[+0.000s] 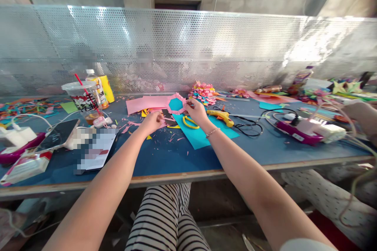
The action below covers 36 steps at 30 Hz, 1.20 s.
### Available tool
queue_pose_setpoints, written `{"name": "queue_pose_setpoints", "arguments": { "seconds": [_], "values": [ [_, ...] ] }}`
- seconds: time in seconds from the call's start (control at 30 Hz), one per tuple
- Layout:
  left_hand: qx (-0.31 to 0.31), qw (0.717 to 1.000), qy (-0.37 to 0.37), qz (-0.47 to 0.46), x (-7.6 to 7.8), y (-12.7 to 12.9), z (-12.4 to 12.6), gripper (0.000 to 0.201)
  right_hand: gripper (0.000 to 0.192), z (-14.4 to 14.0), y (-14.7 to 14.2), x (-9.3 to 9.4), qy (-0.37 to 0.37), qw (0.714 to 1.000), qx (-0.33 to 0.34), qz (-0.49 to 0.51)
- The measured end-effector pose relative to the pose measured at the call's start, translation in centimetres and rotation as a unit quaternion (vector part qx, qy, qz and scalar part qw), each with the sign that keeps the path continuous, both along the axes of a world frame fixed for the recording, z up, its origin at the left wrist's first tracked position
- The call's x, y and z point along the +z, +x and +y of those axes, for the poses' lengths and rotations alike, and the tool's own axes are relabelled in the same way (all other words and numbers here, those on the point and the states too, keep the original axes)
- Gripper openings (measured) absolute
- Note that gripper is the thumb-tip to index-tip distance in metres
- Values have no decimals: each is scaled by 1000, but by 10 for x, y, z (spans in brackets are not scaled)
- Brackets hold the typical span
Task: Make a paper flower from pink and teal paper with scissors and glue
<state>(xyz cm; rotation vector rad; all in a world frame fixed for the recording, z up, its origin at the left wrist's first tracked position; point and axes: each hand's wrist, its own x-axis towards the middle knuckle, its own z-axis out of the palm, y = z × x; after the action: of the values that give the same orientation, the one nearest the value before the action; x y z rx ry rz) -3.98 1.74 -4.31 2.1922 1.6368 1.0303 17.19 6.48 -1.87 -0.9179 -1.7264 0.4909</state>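
My right hand (195,113) pinches the right edge of a pink paper ring (168,104) with a bright blue, many-sided middle, held up above the table. Lower and to the left, my left hand (152,122) has its fingertips closed, and a thin pink paper strip (169,119) shows at them. Behind the hands lies a pink paper sheet (138,105). A bright blue paper sheet (196,139) is partly under my right hand, with yellow-handled scissors (191,122) on it. The yellow glue gun (221,116) lies just right of that hand.
A pink paper flower cluster (203,92) stands behind. To the left are a drink cup (81,100), a bottle (98,92), and phones (100,150). A purple power strip (299,133) with cables lies right, near another person's hand (357,114). A perforated metal panel (176,47) closes the back.
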Motion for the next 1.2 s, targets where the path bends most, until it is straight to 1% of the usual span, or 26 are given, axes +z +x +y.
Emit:
{"name": "queue_pose_setpoints", "arguments": {
  "seconds": [0.07,0.1,0.2,0.27,0.4,0.5,0.57,0.7,0.83,0.93,1.07,1.13,1.2],
  "values": [
    [-26,999,-19,-9,3,2,-3,11,16,0,0,0,1,1000,-2,0],
    [-45,999,-27,2,4,3,-5,9,15,0,0,1,2,1000,-4,0],
    [-88,993,-39,68,10,5,-11,4,16,0,0,1,2,1000,-4,-1],
    [-94,990,-48,94,12,6,-15,6,16,-1,0,2,2,1000,-1,0],
    [-99,986,-83,101,10,6,-15,7,15,-2,0,2,5,1000,6,1],
    [-116,982,-81,126,8,4,-13,10,16,-2,0,1,9,1000,7,3],
    [-106,981,-65,152,7,3,-12,11,16,-2,0,1,11,1000,5,1],
    [-57,981,-47,180,6,2,-10,10,16,-1,0,1,12,1000,4,-6],
    [-61,984,-43,162,2,4,-9,12,17,-1,0,1,7,1000,2,-5],
    [-73,986,-38,148,0,4,-8,9,16,-2,0,2,3,1000,0,-3],
    [-89,982,-47,161,-2,3,-6,10,16,-3,0,2,7,1000,6,-5],
    [-79,980,-44,177,-3,2,-5,13,17,-2,0,2,6,1000,4,-9],
    [-50,981,-32,185,-2,2,-5,14,18,-2,0,2,7,1000,-3,-14]
  ]
}}
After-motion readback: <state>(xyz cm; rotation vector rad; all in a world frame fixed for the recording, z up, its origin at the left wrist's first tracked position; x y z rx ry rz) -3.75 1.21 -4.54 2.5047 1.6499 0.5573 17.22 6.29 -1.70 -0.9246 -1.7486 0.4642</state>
